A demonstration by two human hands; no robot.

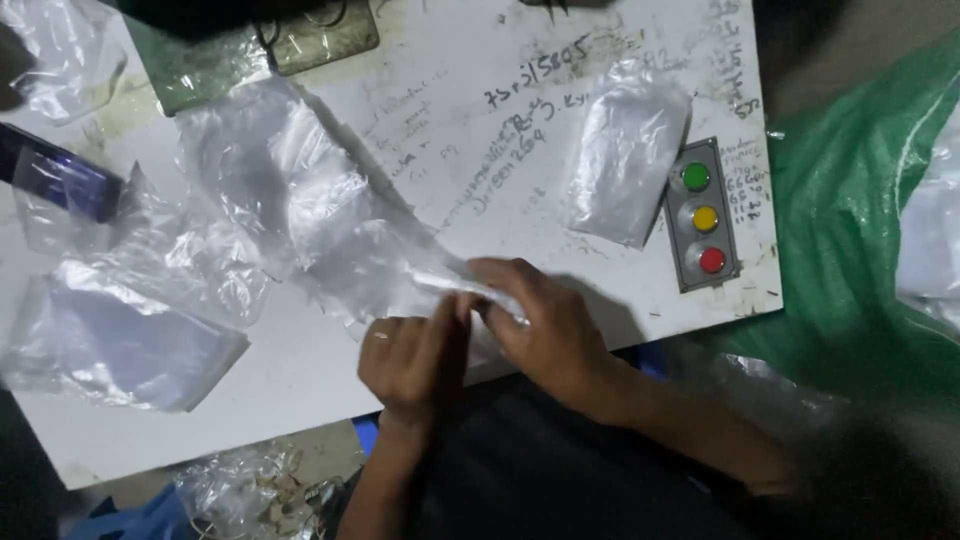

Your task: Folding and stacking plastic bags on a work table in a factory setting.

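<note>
Both hands pinched one end of a clear plastic bag [330, 215] at the near edge of the white table [300, 370].

The bag lay crumpled and stretched away from the hands across the tabletop, its near end gathered between them; it looked only partly handled, not yet flat or folded. The left hand [412, 358] had its fingers curled closed on the plastic, and the right hand [545, 325] was closed on the same end just beside it, fingertips touching. A flat stack of bags [120, 340] sat to the left, another small bag [625, 165] lay farther back beside a box with green, yellow and red buttons [704, 218]. A green sack [850, 230] lay off the table's right side.
</note>
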